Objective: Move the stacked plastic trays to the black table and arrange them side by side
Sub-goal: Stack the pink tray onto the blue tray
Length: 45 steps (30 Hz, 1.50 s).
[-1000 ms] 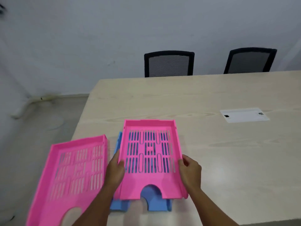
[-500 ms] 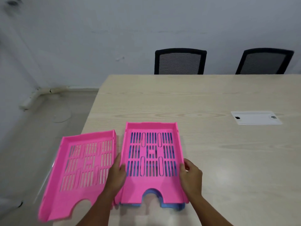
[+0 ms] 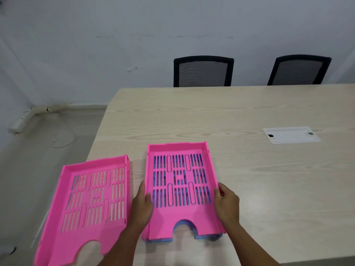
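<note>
Both your left hand (image 3: 141, 206) and right hand (image 3: 226, 203) clasp the pink tray (image 3: 180, 189) stacked on the blue tray (image 3: 208, 237); lift it off next, toward 3 o'clock.

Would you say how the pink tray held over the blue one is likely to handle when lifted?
Pink tray: probably light, since its base is mostly slots. Likely fairly stiff, given its raised walls. The hands, left and right, pinch its sides.

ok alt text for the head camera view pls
Two hands, left hand and right hand, grip the sides of a pink tray stacked on a blue tray on a light wood table. A second pink tray overhangs the table's left edge.
</note>
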Motion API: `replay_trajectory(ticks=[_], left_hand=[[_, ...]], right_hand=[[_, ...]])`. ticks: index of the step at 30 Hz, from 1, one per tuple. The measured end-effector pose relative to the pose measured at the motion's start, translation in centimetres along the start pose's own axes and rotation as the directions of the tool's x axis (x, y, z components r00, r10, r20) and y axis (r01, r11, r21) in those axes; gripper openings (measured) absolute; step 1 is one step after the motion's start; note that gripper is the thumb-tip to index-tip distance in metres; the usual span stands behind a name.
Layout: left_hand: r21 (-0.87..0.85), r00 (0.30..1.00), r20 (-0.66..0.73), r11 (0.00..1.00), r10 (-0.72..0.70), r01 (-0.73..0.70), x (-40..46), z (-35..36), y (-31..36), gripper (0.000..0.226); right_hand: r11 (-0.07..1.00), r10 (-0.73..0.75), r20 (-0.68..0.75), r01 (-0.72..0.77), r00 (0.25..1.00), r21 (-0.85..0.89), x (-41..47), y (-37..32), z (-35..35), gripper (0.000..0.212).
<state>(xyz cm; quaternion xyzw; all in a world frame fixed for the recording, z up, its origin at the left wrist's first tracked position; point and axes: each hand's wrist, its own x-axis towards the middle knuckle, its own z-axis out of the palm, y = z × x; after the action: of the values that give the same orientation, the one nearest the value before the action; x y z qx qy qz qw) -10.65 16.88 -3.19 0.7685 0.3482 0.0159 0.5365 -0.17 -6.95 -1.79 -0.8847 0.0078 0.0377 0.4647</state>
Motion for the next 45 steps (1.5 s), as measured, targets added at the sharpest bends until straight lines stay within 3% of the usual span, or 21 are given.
replay_trajectory(ticks=[15, 23, 31, 45], left_hand=[[0.049, 0.997, -0.069, 0.999, 0.022, -0.019, 0.4, 0.4, -0.6, 0.054], [0.056, 0.997, -0.067, 0.998, 0.045, -0.041, -0.9, 0.8, 0.5, 0.054], [0.119, 0.996, -0.080, 0.992, 0.051, -0.041, -0.4, 0.3, -0.9, 0.056], [0.011, 0.998, -0.042, 0.999, 0.038, -0.037, -0.5, 0.0, 0.6, 0.050]], right_hand=[[1.000, -0.015, 0.043, 0.016, 0.999, -0.003, 0.4, -0.2, 0.1, 0.021], [0.999, -0.033, -0.009, 0.033, 0.999, -0.016, 0.4, 0.5, -0.2, 0.020], [0.999, -0.044, 0.070, 0.044, 0.997, -0.002, 0.5, 0.1, -0.7, 0.020], [0.999, -0.027, 0.113, 0.029, 0.993, -0.017, 0.8, -0.7, -0.9, 0.023]])
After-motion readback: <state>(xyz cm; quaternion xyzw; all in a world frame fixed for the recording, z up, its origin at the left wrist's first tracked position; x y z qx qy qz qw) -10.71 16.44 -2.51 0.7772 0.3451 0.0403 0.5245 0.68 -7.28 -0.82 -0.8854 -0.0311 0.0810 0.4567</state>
